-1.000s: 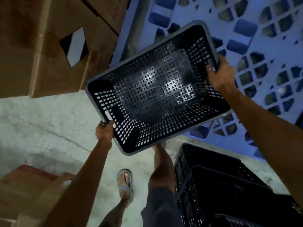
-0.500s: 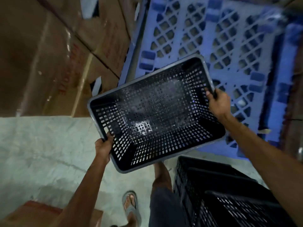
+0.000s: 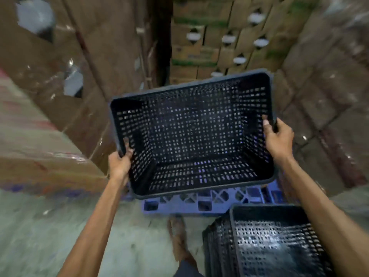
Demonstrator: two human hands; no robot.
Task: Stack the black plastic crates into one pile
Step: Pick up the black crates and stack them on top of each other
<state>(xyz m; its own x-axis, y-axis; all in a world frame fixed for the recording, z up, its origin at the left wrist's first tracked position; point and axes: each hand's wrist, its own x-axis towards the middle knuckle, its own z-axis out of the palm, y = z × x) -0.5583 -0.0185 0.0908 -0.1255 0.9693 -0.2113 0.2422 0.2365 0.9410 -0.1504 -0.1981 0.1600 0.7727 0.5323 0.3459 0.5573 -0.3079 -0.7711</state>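
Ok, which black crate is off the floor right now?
The empty crate gripped by both hands, left hand and right hand; the others sit nested in the pile at lower right.

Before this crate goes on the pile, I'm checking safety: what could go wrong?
1. The held crate is tilted and off to the side of the stacked crates; it might catch their rim.
2. Left hand and right hand wrap the rims, so fingers could get pinched while nesting.
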